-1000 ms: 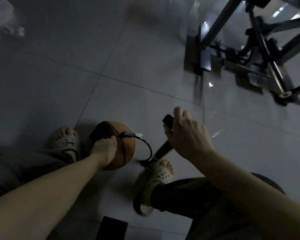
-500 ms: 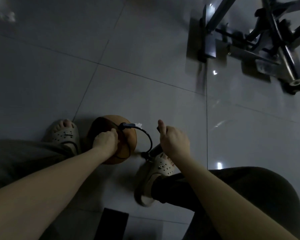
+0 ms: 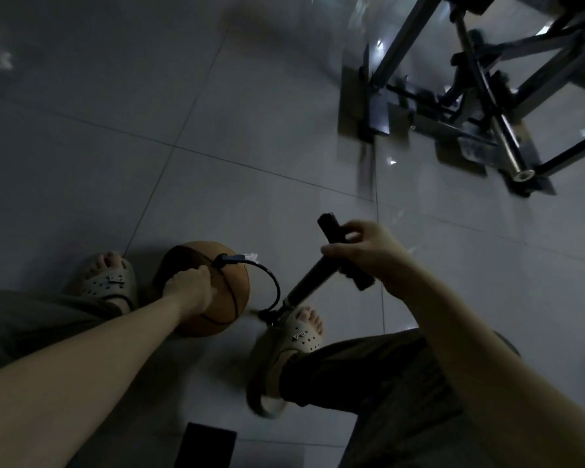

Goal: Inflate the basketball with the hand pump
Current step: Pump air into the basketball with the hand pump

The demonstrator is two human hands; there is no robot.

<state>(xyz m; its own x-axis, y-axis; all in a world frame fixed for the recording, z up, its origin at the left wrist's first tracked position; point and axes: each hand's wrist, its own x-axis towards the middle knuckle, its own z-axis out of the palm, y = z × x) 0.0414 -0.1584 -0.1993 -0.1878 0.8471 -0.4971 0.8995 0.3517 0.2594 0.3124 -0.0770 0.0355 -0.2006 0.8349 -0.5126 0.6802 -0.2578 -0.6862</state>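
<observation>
Two risks: with your right hand [image 3: 368,255] wrapped round the T-handle [image 3: 331,228] of the slanted black metal hand pump [image 3: 313,282], a crooked push could tip it, or the round orange-brown basketball [image 3: 232,298] just beside that pump, your left hand [image 3: 191,287] gripping its top with curled fingers, could roll and yank the thin black hose [image 3: 275,285].

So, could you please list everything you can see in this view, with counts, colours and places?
basketball: one, orange-brown, on floor between the feet
hand pump: one, black, tilted, base by right foot
hose: one, black, curving from pump base to basketball
metal frame: one, dark, upper right
flat object: one, black, bottom edge
floor: grey tiles, throughout
sandals: two, beige, on the feet
left hand: one, resting on basketball
right hand: one, gripping pump handle
</observation>
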